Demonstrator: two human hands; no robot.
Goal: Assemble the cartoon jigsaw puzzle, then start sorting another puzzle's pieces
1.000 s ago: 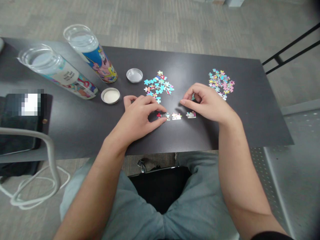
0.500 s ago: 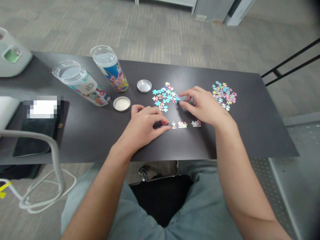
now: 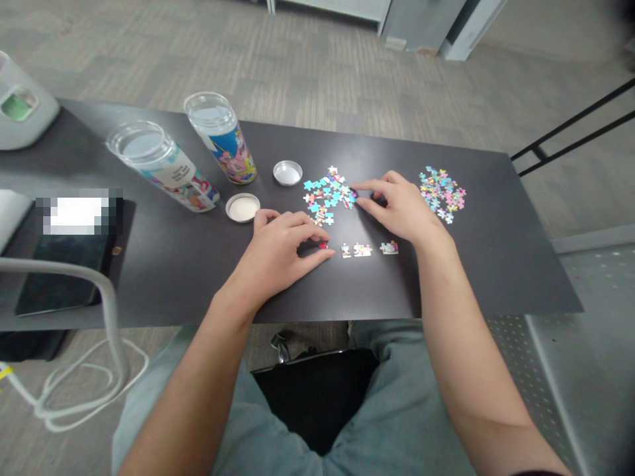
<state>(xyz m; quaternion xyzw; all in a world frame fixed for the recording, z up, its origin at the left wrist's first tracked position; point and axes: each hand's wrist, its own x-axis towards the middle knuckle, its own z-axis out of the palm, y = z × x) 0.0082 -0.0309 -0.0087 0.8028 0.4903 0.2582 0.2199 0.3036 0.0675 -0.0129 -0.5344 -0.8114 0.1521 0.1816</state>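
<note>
My left hand [image 3: 280, 248] rests on the dark table, thumb and fingertips closed about a small red puzzle piece [image 3: 323, 245]. Just right of it lie a single puzzle piece [image 3: 346, 250], a joined pair of pieces [image 3: 362, 250] and another small joined group [image 3: 389, 247], spaced out in a row. My right hand [image 3: 399, 205] reaches to the right edge of a loose pile of puzzle pieces [image 3: 327, 192], mostly blue and white. Its thumb and index finger are around a dark-coloured piece [image 3: 354, 194] there; the fingers partly hide it.
A second pile of pink, yellow and blue pieces [image 3: 443, 193] lies beyond my right wrist. Two clear-topped printed canisters [image 3: 231, 155] [image 3: 183, 182] stand at the left, near two round lids [image 3: 288, 173] [image 3: 243, 207]. A black tablet-like device [image 3: 64, 271] and a white cable [image 3: 106, 297] are further left.
My left hand has drawn slightly left with the red piece, away from the row. The right fingertips have edged a little further toward the pile. The view has shifted slightly.
</note>
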